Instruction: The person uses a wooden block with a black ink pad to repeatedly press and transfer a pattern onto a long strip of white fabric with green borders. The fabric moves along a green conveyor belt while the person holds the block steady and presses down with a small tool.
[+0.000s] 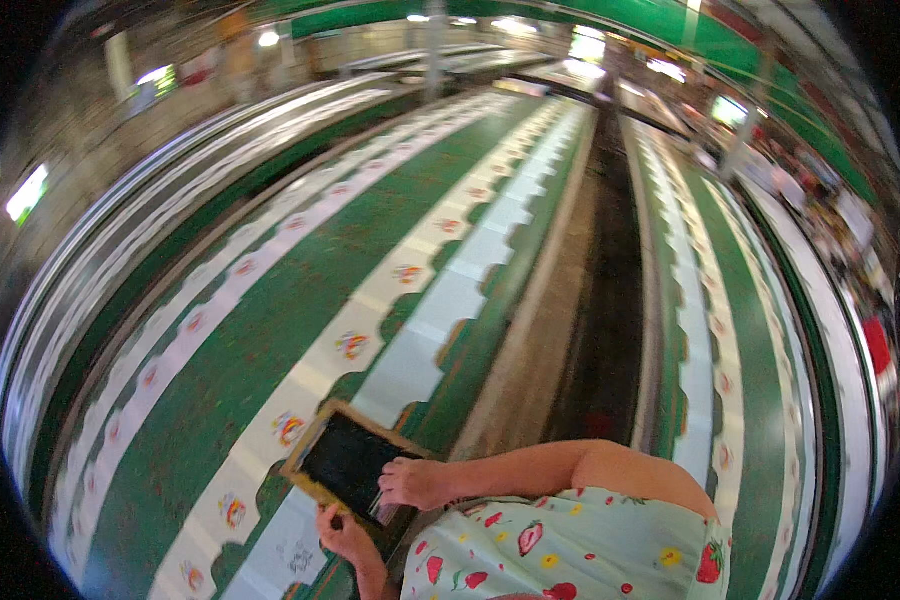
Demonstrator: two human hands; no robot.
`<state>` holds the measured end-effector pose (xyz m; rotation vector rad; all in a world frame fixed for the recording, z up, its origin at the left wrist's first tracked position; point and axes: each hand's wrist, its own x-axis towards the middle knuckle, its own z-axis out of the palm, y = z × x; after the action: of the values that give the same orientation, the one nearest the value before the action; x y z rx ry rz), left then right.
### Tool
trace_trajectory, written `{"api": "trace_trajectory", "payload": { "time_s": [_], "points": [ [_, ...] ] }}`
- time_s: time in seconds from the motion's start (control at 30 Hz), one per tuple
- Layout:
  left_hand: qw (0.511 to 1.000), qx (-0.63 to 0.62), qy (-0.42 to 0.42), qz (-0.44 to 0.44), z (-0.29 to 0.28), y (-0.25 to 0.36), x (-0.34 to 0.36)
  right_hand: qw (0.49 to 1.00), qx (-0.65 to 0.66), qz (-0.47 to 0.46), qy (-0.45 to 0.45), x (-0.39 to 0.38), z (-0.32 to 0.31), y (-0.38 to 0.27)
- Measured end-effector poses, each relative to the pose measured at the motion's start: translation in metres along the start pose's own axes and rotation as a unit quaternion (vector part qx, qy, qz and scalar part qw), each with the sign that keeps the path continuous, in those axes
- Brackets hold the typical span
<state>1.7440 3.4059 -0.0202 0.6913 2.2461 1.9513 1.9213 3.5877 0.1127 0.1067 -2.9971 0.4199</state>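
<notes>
A screen-printing frame (345,455) with wooden sides and a dark mesh lies tilted across the row of pale blue fabric pieces (407,370) on the long green table. My left hand (346,533) is closed on the frame's near wooden edge. Over the mesh, my right hand (417,483) has its fingers curled round a squeegee (379,506), mostly hidden by the hand. Below the frame, a blue piece carries a dark outline print (296,556). Alongside, cream fabric pieces (315,384) bear colourful prints (288,428).
Left on the same green table (235,370) run rows of pale pink pieces (192,322). A dark aisle (610,300) separates it from another table with fabric rows (697,350) on the right. Posts (434,60) stand farther off.
</notes>
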Motion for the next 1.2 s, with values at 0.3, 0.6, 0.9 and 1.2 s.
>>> {"api": "trace_trajectory", "payload": {
  "time_s": [0.3, 0.6, 0.9, 1.2],
  "points": [
    [0.995, 0.076, -0.043, -0.048, -0.011, 0.012, 0.009, 1.0, -0.008, 0.019, 0.012, -0.017, 0.011, -0.015],
    [0.991, 0.123, -0.04, 0.043, -0.01, 0.04, 0.005, 0.999, -0.047, 0.015, 0.0, -0.016, 0.011, -0.015],
    [0.964, 0.258, -0.047, 0.052, -0.006, 0.028, 0.001, 0.989, 0.09, 0.006, 0.12, -0.022, 0.016, 0.012],
    [0.987, 0.143, 0.035, 0.07, 0.017, 0.053, -0.018, 0.913, 0.299, 0.178, 0.212, -0.085, 0.015, 0.075]
  ]
}}
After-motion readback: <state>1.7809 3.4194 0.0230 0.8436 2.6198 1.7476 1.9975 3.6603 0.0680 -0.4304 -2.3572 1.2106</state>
